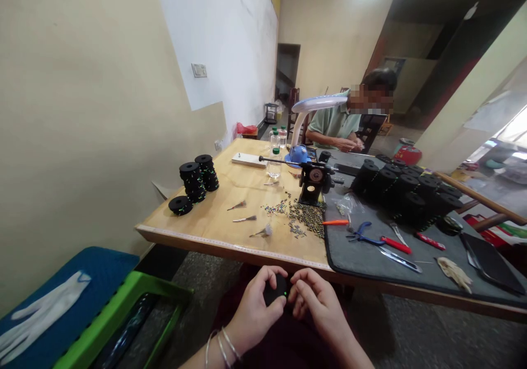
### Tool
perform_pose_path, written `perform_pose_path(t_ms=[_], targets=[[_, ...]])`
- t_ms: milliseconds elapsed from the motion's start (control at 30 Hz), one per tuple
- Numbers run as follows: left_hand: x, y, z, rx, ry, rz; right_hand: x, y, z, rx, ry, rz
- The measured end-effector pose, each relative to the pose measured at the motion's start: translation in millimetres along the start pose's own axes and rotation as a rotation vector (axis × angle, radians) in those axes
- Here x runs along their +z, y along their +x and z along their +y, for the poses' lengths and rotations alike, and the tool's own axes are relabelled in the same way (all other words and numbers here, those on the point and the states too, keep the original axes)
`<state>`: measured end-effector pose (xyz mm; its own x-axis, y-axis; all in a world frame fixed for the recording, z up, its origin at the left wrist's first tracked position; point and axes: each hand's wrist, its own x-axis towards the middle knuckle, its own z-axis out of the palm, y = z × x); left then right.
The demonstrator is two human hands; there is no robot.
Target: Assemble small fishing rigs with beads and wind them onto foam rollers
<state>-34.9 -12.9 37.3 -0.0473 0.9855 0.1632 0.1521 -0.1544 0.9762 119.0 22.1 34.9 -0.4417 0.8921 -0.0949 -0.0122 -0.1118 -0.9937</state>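
My left hand (256, 313) is closed around a round black foam spool (275, 290) with a bright green bit on its edge, held low in front of the table's front edge. Close against the spool's right side is my right hand (318, 302), its fingers curled and pinched together. What those fingers hold, if anything, is too small or hidden to tell. Several similar black spools with green bits stand stacked at the table's left: one stack (192, 181), another stack (208, 172) behind it, and a single spool (180, 205) lying flat.
On the wooden table (214, 231) are a small black winding machine (312, 185), a pile of tiny parts (308, 218) and several little brushes. A grey mat (354, 253) carries blue pliers (364, 234), scissors and many black spools (395, 185). A co-worker (335, 124) sits opposite.
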Motion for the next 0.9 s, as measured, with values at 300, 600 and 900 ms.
perform_pose_path(t_ms=[300,600,900], targets=[[3.4,0.2,-1.7,-0.033,-0.018,-0.021,-0.7,-1.5,-7.7,-0.046,-0.138,-0.052],[2.4,1.9,-7.0,-0.081,-0.14,-0.108,1.6,3.4,-4.4,-0.058,-0.163,-0.057],[6.2,-0.5,-12.7,-0.211,-0.51,-0.152,12.5,1.0,11.3,-0.034,-0.043,0.023]])
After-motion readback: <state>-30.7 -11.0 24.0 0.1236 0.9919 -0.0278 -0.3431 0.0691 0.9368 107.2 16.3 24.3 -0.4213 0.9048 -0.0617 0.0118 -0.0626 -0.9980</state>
